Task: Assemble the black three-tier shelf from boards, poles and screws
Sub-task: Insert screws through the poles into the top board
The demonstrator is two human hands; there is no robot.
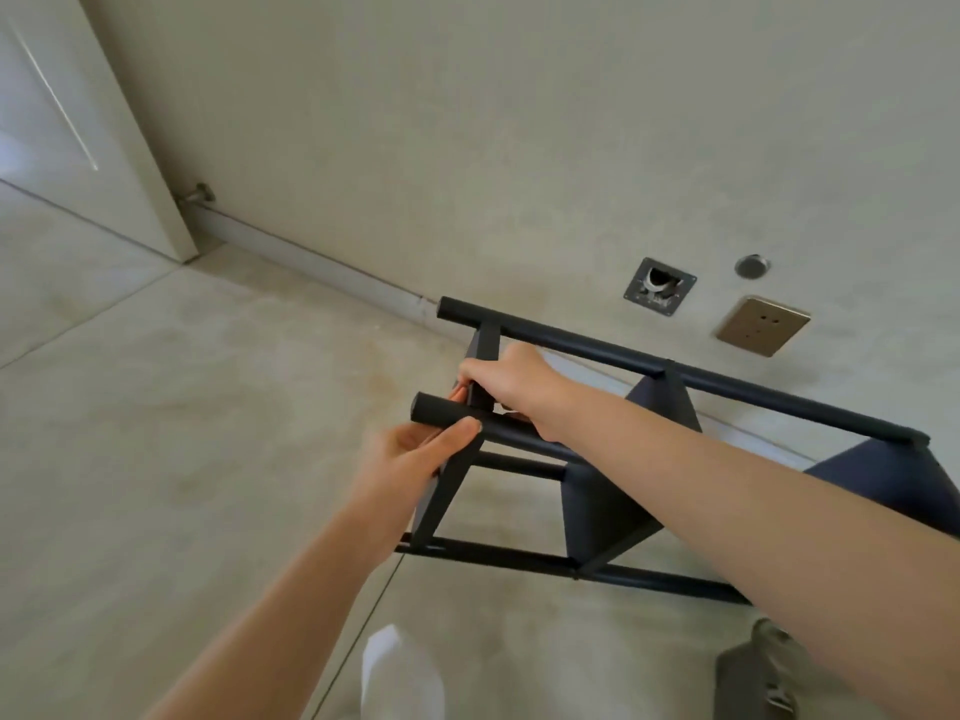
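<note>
Black three-tier shelf (597,506): lying on its side on floor (208,407), near wall. Left hand (410,459) grips end pole (441,410), apparently steadying frame; right hand (506,384) pinches at end board (480,350), likely working a screw, itself hidden.

**Colours of the shelf and its surroundings**

Shelf (597,506): matte black poles and boards, unpatterned. Floor tiles (208,407) below the shelf: pale beige with faint cloudy marbling and thin dark joints. Wall (467,122) behind the shelf: plain cream. Door (67,111) left of the shelf: glossy white. Socket plate (762,325) above the shelf: brushed bronze-gold. Sock (402,672) below the shelf: white.
</note>
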